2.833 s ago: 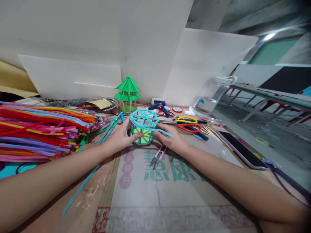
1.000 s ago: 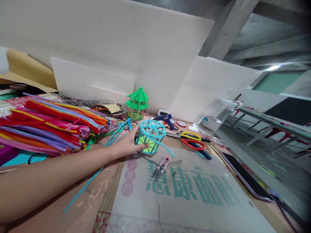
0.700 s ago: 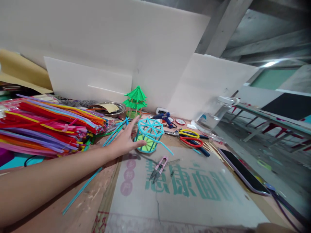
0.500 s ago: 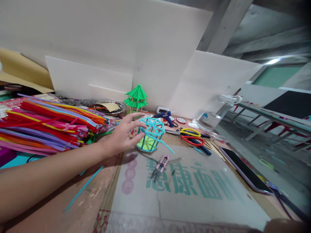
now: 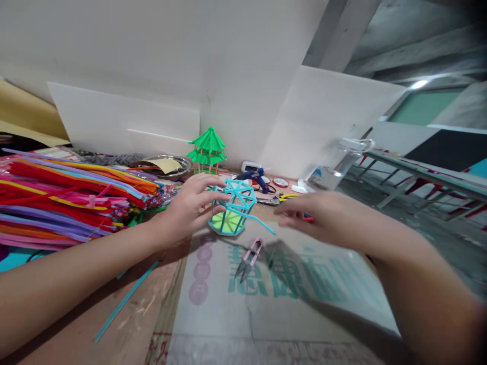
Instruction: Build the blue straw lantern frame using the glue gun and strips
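My left hand (image 5: 190,208) grips a small cyan pipe-cleaner cage (image 5: 233,208) with a green floor, lifted and tilted just above the table, fingers over its spoked top and thumb on its side. A loose cyan strand (image 5: 262,224) trails from it to the right. My right hand (image 5: 315,215) hovers just right of the cage, fingers stretched toward it, blurred and empty. Pink thread snips (image 5: 249,258) lie on the cardboard sheet (image 5: 289,299) below both hands.
A big stack of coloured pipe cleaners (image 5: 72,197) fills the left. Behind stand a green pagoda model (image 5: 207,149), a metal dish (image 5: 167,165), a blue glue gun (image 5: 255,177) and a clear jar (image 5: 335,167). A cyan stem (image 5: 125,301) lies near the front.
My left hand let go of the cage, then took it by its top and tipped it up. My right hand, out of view a moment ago, has come in from the right.
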Available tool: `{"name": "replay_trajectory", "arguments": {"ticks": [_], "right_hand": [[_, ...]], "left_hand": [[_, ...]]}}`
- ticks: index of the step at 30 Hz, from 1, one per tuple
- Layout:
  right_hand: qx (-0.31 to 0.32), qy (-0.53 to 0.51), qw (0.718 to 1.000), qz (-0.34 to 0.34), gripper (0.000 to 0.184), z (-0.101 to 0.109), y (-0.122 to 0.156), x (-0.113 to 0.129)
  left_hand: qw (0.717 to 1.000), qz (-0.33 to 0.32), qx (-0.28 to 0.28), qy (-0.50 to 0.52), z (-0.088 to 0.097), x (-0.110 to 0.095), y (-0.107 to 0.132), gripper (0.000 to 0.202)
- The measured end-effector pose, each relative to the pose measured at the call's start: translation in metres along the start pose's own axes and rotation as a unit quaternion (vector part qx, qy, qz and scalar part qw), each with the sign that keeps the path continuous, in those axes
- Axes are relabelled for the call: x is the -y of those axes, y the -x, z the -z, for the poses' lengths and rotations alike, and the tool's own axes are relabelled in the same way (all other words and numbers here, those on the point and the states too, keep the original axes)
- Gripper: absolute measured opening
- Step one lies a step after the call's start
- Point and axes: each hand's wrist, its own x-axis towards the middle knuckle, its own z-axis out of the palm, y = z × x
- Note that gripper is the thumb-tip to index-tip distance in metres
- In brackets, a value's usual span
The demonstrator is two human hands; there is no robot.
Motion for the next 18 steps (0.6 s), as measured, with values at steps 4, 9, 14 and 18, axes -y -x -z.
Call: {"name": "replay_trajectory", "arguments": {"ticks": [4,9,14,18], "right_hand": [[-0.010,0.123,0.991,-0.060,0.038,-0.023,-0.046,-0.051],[-0.041,0.095,0.969,-0.225,0.034,-0.077,-0.058,-0.110],[-0.086,0.069,0.963,-0.246,0.051,-0.084,-0.071,-0.131],[-0.065,-0.009,0.967,-0.245,0.049,-0.085,-0.090,-0.138]], "left_hand": [[0.998,-0.043,-0.012,-0.037,0.002,0.001,-0.002,0.016],[0.994,-0.068,-0.024,-0.078,0.003,-0.001,-0.002,0.012],[0.993,-0.073,-0.013,-0.091,0.006,-0.002,-0.002,0.012],[0.994,-0.077,-0.013,-0.082,0.006,-0.001,-0.002,0.014]]}}
